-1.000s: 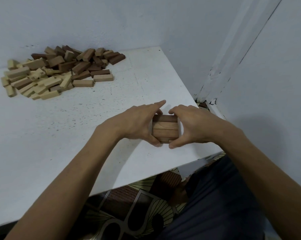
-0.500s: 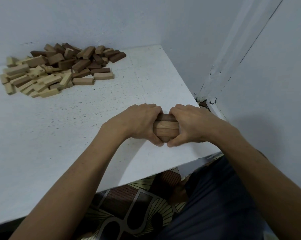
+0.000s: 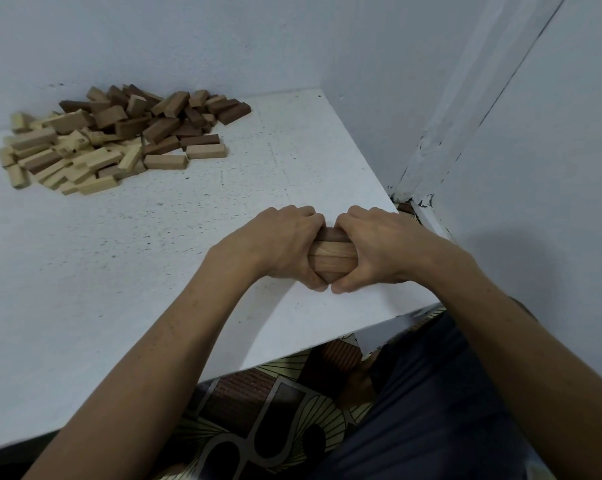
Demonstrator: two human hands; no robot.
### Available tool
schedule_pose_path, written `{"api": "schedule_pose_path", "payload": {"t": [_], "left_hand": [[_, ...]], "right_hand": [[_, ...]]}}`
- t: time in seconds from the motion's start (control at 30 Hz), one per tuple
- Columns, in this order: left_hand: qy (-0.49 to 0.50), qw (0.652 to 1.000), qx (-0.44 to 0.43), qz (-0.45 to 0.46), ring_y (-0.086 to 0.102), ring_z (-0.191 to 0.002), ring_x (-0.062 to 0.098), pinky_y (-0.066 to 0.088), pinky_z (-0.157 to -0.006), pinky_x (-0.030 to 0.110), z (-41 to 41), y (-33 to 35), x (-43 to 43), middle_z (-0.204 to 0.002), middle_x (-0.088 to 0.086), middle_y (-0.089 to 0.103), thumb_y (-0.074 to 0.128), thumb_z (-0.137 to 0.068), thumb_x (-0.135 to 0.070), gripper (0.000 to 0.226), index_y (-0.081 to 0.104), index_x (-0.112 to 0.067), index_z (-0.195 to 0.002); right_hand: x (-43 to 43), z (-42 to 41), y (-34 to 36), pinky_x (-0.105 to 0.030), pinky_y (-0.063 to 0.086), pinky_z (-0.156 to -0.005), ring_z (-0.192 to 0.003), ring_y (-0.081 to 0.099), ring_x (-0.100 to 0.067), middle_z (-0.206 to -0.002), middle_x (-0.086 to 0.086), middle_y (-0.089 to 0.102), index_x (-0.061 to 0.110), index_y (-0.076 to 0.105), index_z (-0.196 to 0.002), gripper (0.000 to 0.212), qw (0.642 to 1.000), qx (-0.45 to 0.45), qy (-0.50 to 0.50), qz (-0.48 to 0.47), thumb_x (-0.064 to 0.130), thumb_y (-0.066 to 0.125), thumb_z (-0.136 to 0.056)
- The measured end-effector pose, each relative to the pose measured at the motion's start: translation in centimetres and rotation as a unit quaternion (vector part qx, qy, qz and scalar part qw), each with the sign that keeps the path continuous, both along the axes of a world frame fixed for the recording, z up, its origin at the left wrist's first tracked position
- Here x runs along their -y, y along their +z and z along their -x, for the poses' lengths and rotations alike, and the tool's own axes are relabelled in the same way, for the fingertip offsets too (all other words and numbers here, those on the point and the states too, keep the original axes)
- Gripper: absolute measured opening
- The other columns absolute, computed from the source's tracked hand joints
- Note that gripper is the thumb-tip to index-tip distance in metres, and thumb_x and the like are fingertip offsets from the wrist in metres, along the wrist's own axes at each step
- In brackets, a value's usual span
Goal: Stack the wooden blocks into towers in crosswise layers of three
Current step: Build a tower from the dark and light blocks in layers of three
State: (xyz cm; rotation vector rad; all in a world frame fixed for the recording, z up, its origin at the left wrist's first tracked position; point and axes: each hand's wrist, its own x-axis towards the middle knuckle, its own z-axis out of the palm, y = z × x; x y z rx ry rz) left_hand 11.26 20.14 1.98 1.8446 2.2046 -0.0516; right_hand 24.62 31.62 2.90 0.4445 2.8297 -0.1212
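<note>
Wooden blocks [image 3: 332, 259] sit near the front right part of the tabletop [image 3: 161, 278], squeezed between both hands. The left hand [image 3: 278, 244] curls over their left ends and the right hand [image 3: 379, 247] over their right ends. The fingers bend across the top and the thumbs almost meet on the near side. A dark block at the back and a lighter one in front of it show in the gap. How many more lie hidden under the palms I cannot tell.

These pieces look light, stiff and smooth-sided, so they probably slide on one another easily and will not crush. Pressing on the short ends and the long sides seems the best way to square a layer. A careless nudge could shift it.

The tabletop is white, flat and matt, flecked with small dark marks. A loose pile [image 3: 112, 140] of pale and dark blocks lies at its far left, against the wall. Pale blue-grey walls meet in a corner to the right, with cracked paint low down. A patterned floor [image 3: 275, 427] shows below the near edge.
</note>
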Motion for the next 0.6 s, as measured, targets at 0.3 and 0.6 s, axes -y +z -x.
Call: {"api": "schedule_pose_path", "payload": {"t": [0.3, 0.6], "left_hand": [[-0.002, 1.0, -0.008, -0.003, 0.05, -0.087, 0.016, 0.035, -0.07, 0.028, 0.02, -0.31, -0.15, -0.096, -0.008, 0.047, 0.076, -0.066, -0.064, 0.062, 0.044, -0.024, -0.1], [0.002, 1.0, -0.013, 0.001, 0.049, -0.085, 0.015, 0.033, -0.069, 0.028, -0.08, -0.25, -0.23, -0.096, -0.008, 0.047, 0.076, -0.066, -0.065, 0.061, 0.042, -0.025, -0.098]], "right_hand": [[0.07, 0.25, -0.22, -0.03, 0.033, -0.068, -0.084, 0.044, -0.016, -0.099, 0.006, 0.042, 0.02, 0.046, -0.105, 0.066, 1.0, 0.003, -0.001, 0.007, 0.068, 0.072, -0.067], [0.15, 0.22, -0.08, -0.031, 0.033, -0.068, -0.084, 0.043, -0.016, -0.099, 0.006, 0.041, 0.021, 0.043, -0.102, 0.064, 1.0, 0.006, -0.001, 0.008, 0.067, 0.072, -0.068]]}}
